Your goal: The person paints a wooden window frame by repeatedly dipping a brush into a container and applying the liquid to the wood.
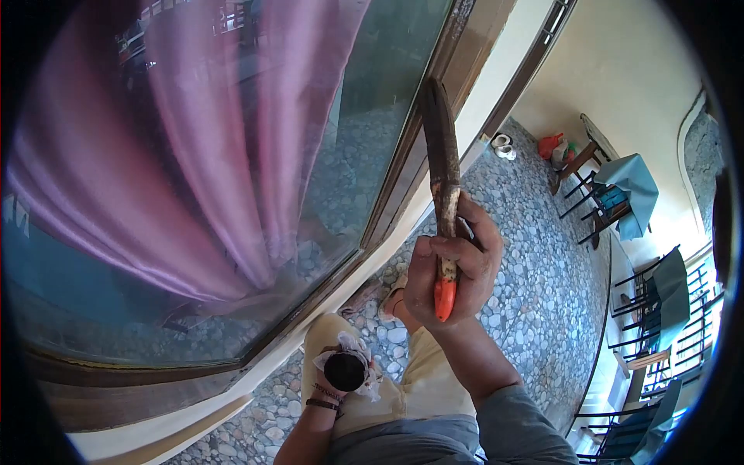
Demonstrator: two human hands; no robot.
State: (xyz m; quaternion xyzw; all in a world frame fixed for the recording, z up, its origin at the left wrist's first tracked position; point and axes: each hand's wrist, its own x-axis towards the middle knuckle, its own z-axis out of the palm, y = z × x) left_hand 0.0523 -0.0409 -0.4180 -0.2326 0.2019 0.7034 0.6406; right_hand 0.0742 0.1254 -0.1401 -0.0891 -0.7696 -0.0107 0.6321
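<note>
While clenched in the right hand (pixel 453 267), tool (pixel 440 155) pointing straight up, dark flat end level with the wooden frame (pixel 403 182) beside the glass (pixel 341 132); looks like a brush, cannot confirm. Fist closed low on the shaft, just above the orange butt (pixel 443 298); probably gripped that low for reach up the frame. Tip just beside the frame; touching or apart, cannot tell.

Left hand (pixel 324 385) down by the knee, curled under a small dark round container (pixel 345 371) and grasping it, white cloth (pixel 358 345) bunched around; mouth facing up, likely kept level against spills; cloth probably there for grip or drips. Dark bands (pixel 322 404) on that wrist. Container well below and left of the tool, apart from it; judged parked low to stay clear of the raised arm yet within easy reach.

Behind the glass: pink curtain (pixel 217 139), gathered narrow toward the bottom. Underfoot: pebble floor (pixel 535 256). Toward the far right edge of the floor: chairs (pixel 597 213) and a table (pixel 632 182) under teal cloth, well apart from both hands; red bag (pixel 550 144) and white shoes (pixel 504 145) at the far end, by the wall.
</note>
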